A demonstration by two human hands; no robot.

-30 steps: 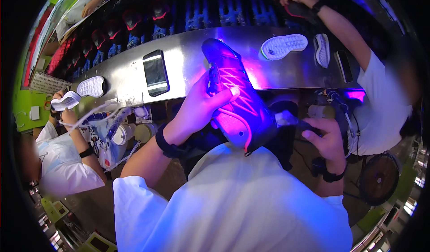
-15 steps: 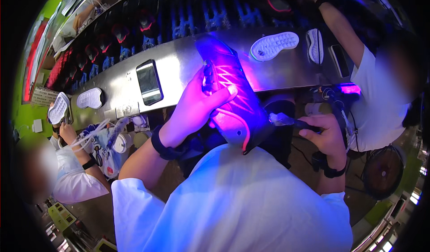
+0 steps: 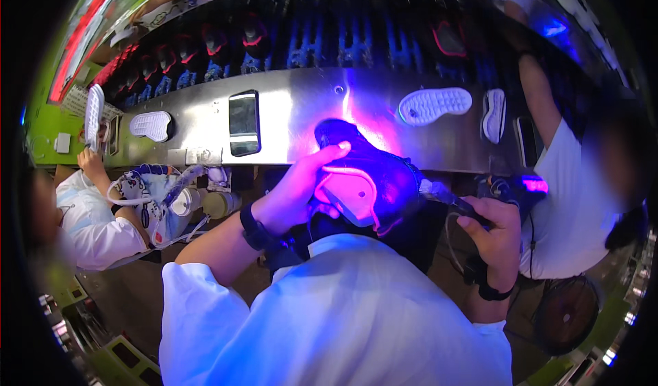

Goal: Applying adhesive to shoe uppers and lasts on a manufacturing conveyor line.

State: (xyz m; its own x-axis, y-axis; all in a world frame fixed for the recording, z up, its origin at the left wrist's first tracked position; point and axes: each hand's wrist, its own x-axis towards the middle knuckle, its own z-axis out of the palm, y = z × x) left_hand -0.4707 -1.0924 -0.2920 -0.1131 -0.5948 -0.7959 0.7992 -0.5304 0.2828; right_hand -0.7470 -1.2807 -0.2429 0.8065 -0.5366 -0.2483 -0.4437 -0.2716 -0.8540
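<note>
A dark shoe upper (image 3: 397, 180) with a pink edge is held in front of my body, lit violet. My left hand (image 3: 291, 188) grips it from the left, its thumb lying along the top; some fingers are hidden behind the shoe. At the shoe's right side is the pale, ragged tip of a brush (image 3: 436, 191), at or very near the surface; I cannot tell whether it touches. My right hand (image 3: 497, 232) is closed round the brush's dark handle.
A metal bench (image 3: 288, 122) runs across ahead. On it lie a phone (image 3: 244, 123), a white sole (image 3: 434, 106), a sole on edge (image 3: 493, 116) and another sole (image 3: 151, 126). Behind stands a rack (image 3: 301, 40) bearing dark shoe uppers. People sit at both sides; a fan (image 3: 565, 314) stands lower right.
The shoe has been turned and tilted, so its laced top no longer faces me and its pink-edged part shows more. The brush tip stays at its right side. My view has shifted.
</note>
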